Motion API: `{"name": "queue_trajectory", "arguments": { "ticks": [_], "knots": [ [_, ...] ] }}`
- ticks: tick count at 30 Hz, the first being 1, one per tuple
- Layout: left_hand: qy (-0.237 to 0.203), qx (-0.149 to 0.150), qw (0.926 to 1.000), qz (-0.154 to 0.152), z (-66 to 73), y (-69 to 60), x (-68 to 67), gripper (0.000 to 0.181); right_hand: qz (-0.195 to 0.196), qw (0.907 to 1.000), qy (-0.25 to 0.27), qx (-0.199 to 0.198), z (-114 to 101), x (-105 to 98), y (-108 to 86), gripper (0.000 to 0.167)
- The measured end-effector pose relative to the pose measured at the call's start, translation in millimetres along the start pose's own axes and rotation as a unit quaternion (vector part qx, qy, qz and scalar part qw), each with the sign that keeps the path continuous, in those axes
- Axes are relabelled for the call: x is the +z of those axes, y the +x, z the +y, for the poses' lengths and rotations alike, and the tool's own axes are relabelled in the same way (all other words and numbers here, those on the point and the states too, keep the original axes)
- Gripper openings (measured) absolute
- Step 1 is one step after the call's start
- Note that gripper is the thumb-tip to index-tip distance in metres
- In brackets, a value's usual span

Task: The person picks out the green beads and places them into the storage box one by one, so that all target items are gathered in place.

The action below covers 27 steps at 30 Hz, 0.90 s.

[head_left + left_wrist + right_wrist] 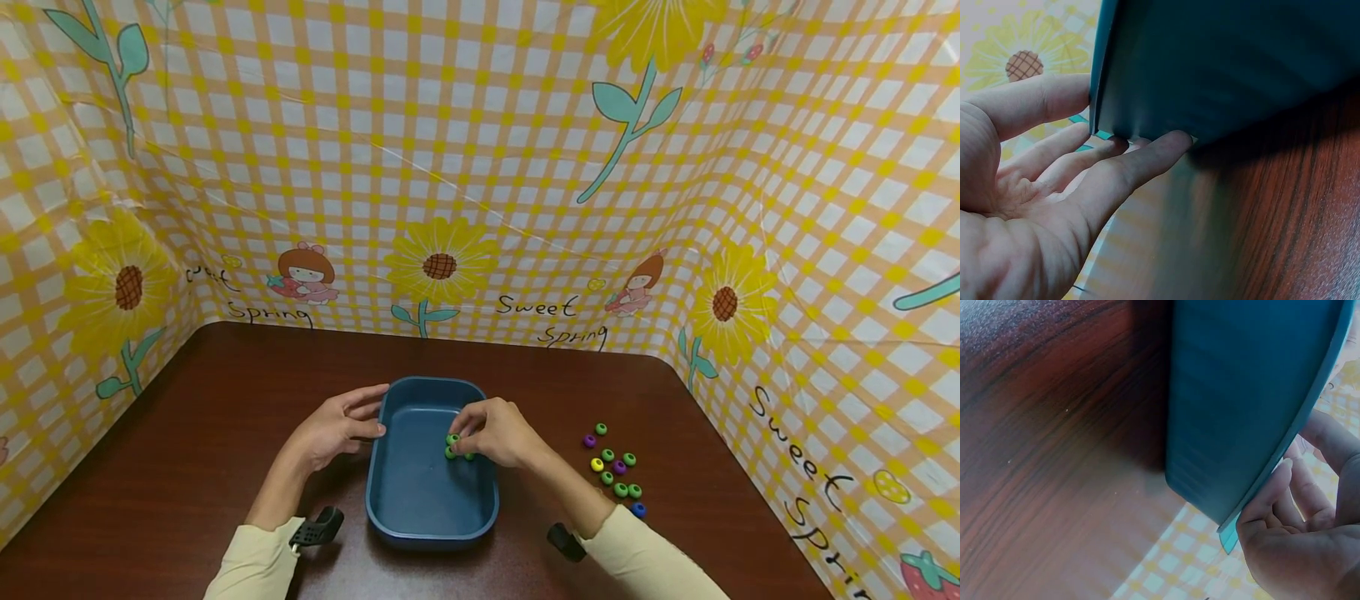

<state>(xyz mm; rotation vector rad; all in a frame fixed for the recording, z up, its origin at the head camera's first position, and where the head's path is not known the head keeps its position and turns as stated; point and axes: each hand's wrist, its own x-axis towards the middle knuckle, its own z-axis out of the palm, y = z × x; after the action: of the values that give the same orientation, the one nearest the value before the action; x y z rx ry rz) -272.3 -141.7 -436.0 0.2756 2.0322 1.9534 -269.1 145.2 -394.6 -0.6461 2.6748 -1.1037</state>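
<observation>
A blue rectangular plastic bin (431,500) sits on the table. My left hand (335,429) is at its left side, fingers extended and touching the wall near the rim; the left wrist view shows these fingers (1110,175) against the bin's outer side. Reaching over the right rim, my right hand (498,431) has its thumb and index finger around a green bead (453,438) inside the bin. Other green beads (450,453) show just under its fingertips, partly covered. In the right wrist view the bin wall (1241,412) hides the fingertips and beads.
Right of the bin, loose beads lie on the dark wooden table (225,400): several green beads (621,490), purple beads (619,468), a yellow bead (597,465) and a blue bead (638,509). A checked, sunflower-printed cloth (480,192) surrounds the table's back and sides.
</observation>
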Motion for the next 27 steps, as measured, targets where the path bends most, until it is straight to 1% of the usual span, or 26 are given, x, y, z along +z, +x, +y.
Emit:
{"name": "queue_trajectory", "arguments": {
  "ticks": [7,15,21,27],
  "knots": [
    [0.0,0.0,1.0,-0.003,-0.2,0.0,1.4,0.068,0.002,1.0,-0.006,-0.004,2.9,3.3,0.1,0.013],
    [0.0,-0.002,1.0,0.0,1.5,-1.0,1.5,0.068,0.003,0.9999,-0.008,-0.01,3.9,3.9,-0.4,0.012],
    [0.003,0.007,0.9999,-0.01,2.3,-1.2,0.4,0.068,-0.001,0.9999,-0.01,-0.01,4.1,3.4,-0.8,0.012],
    [0.0,0.005,0.9999,-0.009,1.7,-1.6,0.2,0.068,-0.004,0.9999,-0.01,-0.01,5.8,3.8,0.0,0.013]
  ]
}}
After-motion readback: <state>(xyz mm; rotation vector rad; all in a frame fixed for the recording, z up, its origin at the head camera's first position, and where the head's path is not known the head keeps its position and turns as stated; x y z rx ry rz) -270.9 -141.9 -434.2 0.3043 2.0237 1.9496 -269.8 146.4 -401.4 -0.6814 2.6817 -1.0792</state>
